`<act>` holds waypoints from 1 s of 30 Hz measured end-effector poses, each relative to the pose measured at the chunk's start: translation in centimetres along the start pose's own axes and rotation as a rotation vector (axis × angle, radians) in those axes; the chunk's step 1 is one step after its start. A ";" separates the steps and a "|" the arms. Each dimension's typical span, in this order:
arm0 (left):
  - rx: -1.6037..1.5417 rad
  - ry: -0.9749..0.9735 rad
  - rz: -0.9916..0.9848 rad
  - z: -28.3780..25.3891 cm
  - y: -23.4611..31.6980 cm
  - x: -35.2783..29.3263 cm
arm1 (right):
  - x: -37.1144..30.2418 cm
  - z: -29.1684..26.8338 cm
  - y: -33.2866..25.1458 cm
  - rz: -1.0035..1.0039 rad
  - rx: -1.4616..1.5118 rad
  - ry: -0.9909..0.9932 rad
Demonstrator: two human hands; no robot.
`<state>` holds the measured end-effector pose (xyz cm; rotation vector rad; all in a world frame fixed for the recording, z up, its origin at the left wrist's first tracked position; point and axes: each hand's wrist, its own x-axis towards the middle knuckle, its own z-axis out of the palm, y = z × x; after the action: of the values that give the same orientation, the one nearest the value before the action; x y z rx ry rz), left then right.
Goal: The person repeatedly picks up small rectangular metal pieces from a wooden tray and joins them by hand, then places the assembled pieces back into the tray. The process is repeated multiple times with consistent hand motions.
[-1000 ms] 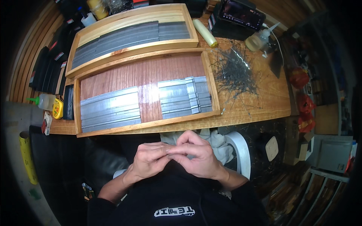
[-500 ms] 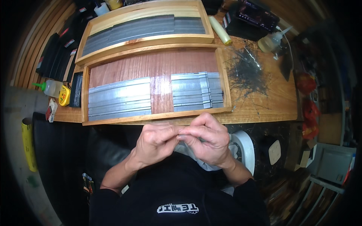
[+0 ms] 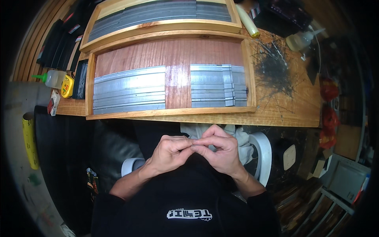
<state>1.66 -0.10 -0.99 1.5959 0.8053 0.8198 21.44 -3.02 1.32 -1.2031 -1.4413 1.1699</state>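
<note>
Both the left hand (image 3: pixel 171 153) and right hand (image 3: pixel 220 153) pinch narrowly, fingertips meeting just below frame centre; whatever they hold, I cannot tell. Light, level pressure seems best. Grey strips (image 3: pixel 130 87) lie in the wooden tray (image 3: pixel 173 113), upper centre.

Top (image 3: pixel 177 187), black, one. White blocky chest print (image 3: pixel 189 214), one, visible on my feed. Left sleeve (image 3: pixel 107 205), right sleeve (image 3: pixel 258 201): black, ending on forearms (image 3: pixel 133 180). Left hand (image 3: pixel 169 153), right hand (image 3: pixel 220 152): bare.
</note>
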 end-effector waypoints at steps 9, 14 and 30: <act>0.018 0.003 -0.024 0.2 -0.4 -0.5 | 0.0 0.1 0.2 0.011 0.012 0.000; 0.030 0.006 -0.006 0.2 -0.5 -0.5 | 0.0 0.0 0.4 -0.007 0.003 -0.032; 0.009 0.024 0.008 0.1 -0.5 -0.6 | 0.1 0.0 0.1 -0.024 0.002 -0.019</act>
<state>1.37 -0.55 -1.56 1.6004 0.8217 0.8437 21.44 -2.94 1.25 -1.1727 -1.4647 1.1695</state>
